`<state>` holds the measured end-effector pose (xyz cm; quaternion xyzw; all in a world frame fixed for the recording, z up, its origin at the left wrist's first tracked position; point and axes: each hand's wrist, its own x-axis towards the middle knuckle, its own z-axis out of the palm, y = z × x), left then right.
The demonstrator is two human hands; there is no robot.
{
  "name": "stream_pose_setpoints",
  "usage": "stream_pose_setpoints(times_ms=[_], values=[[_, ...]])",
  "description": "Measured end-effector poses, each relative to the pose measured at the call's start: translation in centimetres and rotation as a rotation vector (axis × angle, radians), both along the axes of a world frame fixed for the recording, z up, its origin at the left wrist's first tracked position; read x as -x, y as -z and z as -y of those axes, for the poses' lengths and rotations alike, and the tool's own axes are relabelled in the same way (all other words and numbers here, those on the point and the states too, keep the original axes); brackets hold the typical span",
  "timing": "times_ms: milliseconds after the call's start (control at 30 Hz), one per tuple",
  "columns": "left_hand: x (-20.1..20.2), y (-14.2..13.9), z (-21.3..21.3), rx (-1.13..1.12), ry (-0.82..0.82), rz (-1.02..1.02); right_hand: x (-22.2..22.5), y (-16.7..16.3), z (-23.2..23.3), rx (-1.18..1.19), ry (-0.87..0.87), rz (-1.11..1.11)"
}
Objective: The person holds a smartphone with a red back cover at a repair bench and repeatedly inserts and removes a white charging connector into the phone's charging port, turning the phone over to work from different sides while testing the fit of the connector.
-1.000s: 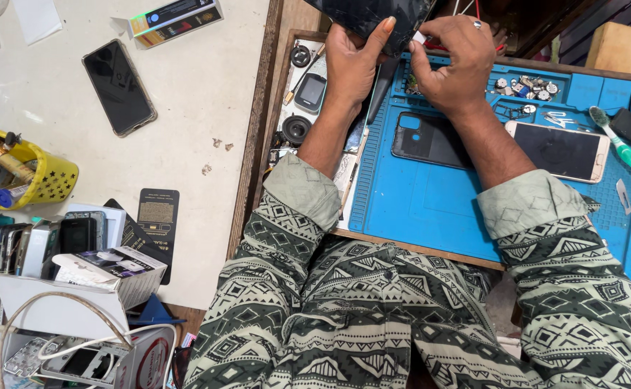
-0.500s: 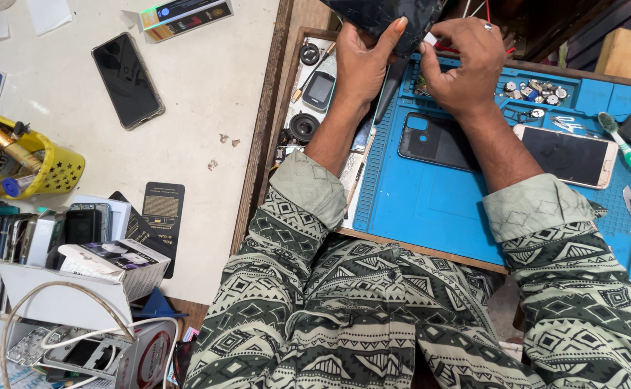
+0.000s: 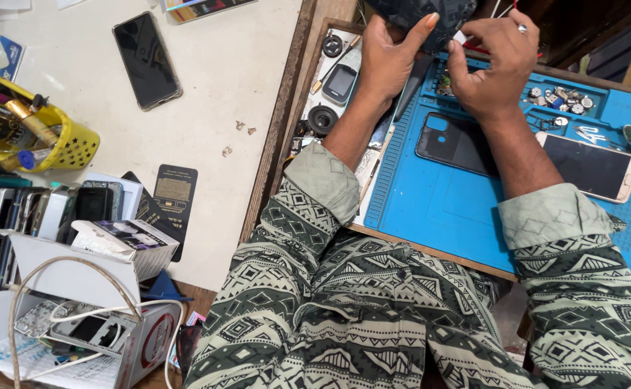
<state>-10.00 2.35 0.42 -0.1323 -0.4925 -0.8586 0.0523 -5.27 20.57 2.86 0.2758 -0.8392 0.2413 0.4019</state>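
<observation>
Blue silicone repair mat [image 3: 445, 209] on a cluttered bench: at twelve o'clock, left hand [image 3: 391, 54] and right hand [image 3: 492, 65] together grip a dark phone body [image 3: 423, 18]; slipping risks scattering small screws [image 3: 564, 101].

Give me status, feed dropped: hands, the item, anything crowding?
Both hands, left and right, gripping dark phone. Held above blue mat. Black back cover lies below, apart.

my left hand [image 3: 391, 57] and right hand [image 3: 492, 68] meet on a phone [image 3: 423, 18] at the far edge of the work mat [image 3: 438, 209]. on the mat under my right wrist lies a back cover [image 3: 452, 144], another handset [image 3: 589, 167] just right of it. left of the mat, on the table [image 3: 207, 108], lies a third phone [image 3: 146, 59].
</observation>
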Motion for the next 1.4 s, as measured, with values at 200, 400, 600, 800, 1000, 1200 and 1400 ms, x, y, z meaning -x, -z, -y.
stream_pose_setpoints(times_ms=[200, 400, 600, 800, 1000, 1200, 1400], values=[[0.3, 0.4, -0.1, -0.014, 0.01, -0.029, 0.1, 0.3, -0.2, 0.021, -0.003, 0.033], [0.4, 0.8, -0.3, 0.005, -0.015, -0.036, -0.4, -2.2, 0.1, -0.044, -0.028, -0.05], [0.8, 1.6, -0.9, 0.005, -0.065, -0.071, -5.2, -11.1, 1.5, 0.36, -0.108, 0.133], [1.0, 1.8, -1.7, 0.049, -0.099, -0.066, -18.4, -15.4, 4.1, 0.317, -1.566, 0.481], [0.9, 1.9, -1.5, 0.083, -0.081, -0.021, -20.0, -15.3, 6.1, 0.295, -1.705, 0.539], [0.8, 2.2, -1.3, 0.052, -0.049, 0.01, -20.3, -15.1, 4.9, 0.328, -1.737, 0.536], [1.0, 2.1, -1.3, 0.092, -0.066, -0.046, -20.2, -14.7, 5.1, 0.309, -1.77, 0.533]])
